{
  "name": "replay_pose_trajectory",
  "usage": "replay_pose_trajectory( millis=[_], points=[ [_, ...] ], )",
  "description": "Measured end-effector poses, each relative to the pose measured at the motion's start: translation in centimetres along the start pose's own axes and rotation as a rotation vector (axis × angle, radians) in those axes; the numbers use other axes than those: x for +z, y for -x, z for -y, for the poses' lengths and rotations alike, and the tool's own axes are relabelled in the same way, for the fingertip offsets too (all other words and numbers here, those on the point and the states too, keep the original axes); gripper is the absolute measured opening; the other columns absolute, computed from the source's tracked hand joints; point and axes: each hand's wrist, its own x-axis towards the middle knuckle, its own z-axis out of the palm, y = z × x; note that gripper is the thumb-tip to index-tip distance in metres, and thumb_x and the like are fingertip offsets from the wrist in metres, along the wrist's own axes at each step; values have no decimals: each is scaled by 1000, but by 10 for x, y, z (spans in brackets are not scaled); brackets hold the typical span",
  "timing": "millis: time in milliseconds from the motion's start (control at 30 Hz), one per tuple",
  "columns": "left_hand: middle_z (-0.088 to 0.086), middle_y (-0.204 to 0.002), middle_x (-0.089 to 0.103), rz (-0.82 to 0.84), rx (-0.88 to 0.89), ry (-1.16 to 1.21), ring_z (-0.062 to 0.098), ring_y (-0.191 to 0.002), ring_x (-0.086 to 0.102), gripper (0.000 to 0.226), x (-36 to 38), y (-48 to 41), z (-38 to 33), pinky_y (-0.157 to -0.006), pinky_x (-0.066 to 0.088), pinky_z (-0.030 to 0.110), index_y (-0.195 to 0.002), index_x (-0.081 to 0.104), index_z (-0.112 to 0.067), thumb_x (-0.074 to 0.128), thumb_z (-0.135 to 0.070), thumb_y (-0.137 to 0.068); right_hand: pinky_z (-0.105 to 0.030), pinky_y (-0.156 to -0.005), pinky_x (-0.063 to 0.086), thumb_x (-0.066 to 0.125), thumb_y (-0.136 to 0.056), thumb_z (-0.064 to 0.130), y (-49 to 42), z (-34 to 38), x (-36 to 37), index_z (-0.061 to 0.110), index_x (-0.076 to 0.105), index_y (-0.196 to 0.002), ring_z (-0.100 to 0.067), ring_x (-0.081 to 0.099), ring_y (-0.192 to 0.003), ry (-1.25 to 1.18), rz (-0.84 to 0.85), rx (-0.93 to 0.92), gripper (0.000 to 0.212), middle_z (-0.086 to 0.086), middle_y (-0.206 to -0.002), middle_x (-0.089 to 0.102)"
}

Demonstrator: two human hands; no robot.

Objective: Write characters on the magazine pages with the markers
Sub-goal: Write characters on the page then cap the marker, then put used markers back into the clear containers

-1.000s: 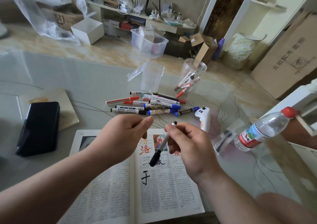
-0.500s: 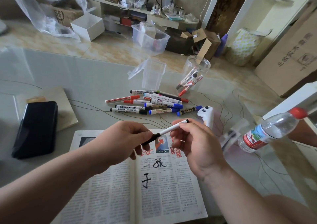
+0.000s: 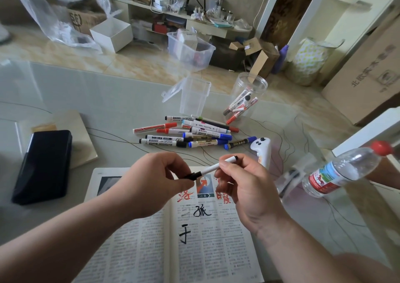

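A white marker (image 3: 213, 168) is pinched at its barrel by the right hand (image 3: 244, 187), and its black cap (image 3: 192, 175), apparently seated on the tip, is gripped by the left hand (image 3: 160, 178). Directly beneath the grip the open magazine (image 3: 151, 250) is spread; loose markers (image 3: 186, 134) are piled beyond it.

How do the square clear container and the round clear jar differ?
The square container looks empty; the round jar holds a few markers. The square container has a hinged lid flipped open; the round jar shows no lid. Both are clear and stand upright.
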Motion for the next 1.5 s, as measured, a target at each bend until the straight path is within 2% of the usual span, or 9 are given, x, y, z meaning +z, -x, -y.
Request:
replay_pose_trajectory(
  millis=[167,400,567,633,900,1100,1200,1333,1500],
  points=[
    [-25,-59,60,-10,20,-31,-3,-51,52,8,0,-1,2,-48,37,10,-82,70,-35,76,-39,-85,-25,-54,46,59,-97,8,0,-2,0,11,74,-77,-16,54,-55,-31,-16,-10,25,-13,-69,66],
    [-32,-67,60,-258,164,34,-2,-55,52,19,-19,-10,-1,-53,38,11,-73,67,-35,68,-34,-92,-38,-64,51,66,-96,11,-27,16,8,9,72,-88,-20,58,-60,285,-82,-262,10,-9,-78,73],
    [-9,-48,54,-408,133,163,7,-43,41,33,-47,-27,3,-44,34,16,-65,65,-21,68,-40,-92,-35,-58,56,68,-91,9,-93,51,34,8,69,-88,-19,63,-54,342,-218,-381,3,-8,-74,75],
    [0,-53,56,-436,142,155,7,-45,43,39,-53,-30,4,-47,36,17,-62,63,-20,65,-44,-92,-29,-54,54,67,-89,11,-121,63,47,8,68,-90,-18,65,-57,361,-264,-371,4,-7,-73,74],
    [-15,-42,44,-396,186,124,6,-43,41,45,-60,-32,2,-46,34,11,-54,49,-26,67,-38,-93,-24,-62,61,66,-93,16,-205,67,80,12,70,-101,-11,67,-66,485,-347,-344,10,-6,-87,74],
    [-8,-42,45,-409,164,147,9,-40,38,40,-62,-38,10,-43,31,14,-58,58,-20,67,-39,-92,-27,-67,63,65,-95,13,-219,48,77,13,60,-129,-19,75,-79,458,-295,-222,34,-8,-93,74],
    [3,-50,56,-428,152,166,8,-40,42,39,-62,-40,12,-42,34,19,-60,61,-17,68,-40,-91,-29,-60,60,64,-91,6,-206,27,65,10,60,-124,-17,69,-66,511,-240,-193,34,-10,-85,74],
    [5,-54,60,-441,135,204,17,-44,48,38,-63,-40,11,-48,41,29,-61,64,-15,68,-38,-91,-35,-70,58,67,-89,13,-186,-10,39,18,71,-89,-17,67,-70,949,-69,-253,6,-2,-81,74],
    [8,-56,61,-467,141,254,13,-45,48,38,-69,-37,8,-51,43,36,-61,66,-15,68,-38,-91,-34,-78,56,60,-93,17,-167,-26,13,24,69,-103,-22,65,-85,1405,10,-324,15,1,-101,71]
  ],
)
